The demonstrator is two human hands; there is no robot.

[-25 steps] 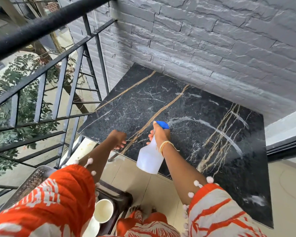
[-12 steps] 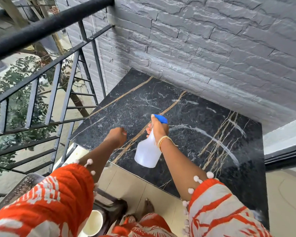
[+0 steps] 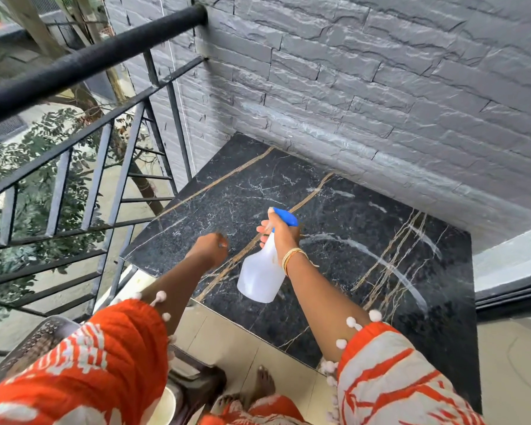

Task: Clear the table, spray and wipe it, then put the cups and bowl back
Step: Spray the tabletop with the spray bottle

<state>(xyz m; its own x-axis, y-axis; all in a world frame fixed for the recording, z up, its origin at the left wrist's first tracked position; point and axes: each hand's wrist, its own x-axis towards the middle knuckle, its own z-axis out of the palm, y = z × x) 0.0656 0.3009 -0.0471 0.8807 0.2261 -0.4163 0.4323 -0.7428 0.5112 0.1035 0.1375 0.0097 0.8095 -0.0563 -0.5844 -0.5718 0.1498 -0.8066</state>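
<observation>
Soft, even daylight fills the scene, brightest toward 9 o'clock beyond the railing [image 3: 83, 167], with no hard shadows. The black marble table [image 3: 365, 228] carries a pale sheen along its far edge, under the grey stone wall [image 3: 380, 87] — a dull reflection, not glare. Wide-angle distortion bends the handrail [image 3: 89, 61] and wall courses near the edges. The orange sleeves [image 3: 105, 357] at 6 o'clock are slightly soft — the centre stays sharp.

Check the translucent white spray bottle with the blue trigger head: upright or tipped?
Tipped. The translucent white spray bottle with the blue trigger head leans forward over the black marble table, gripped by the right hand.
</observation>
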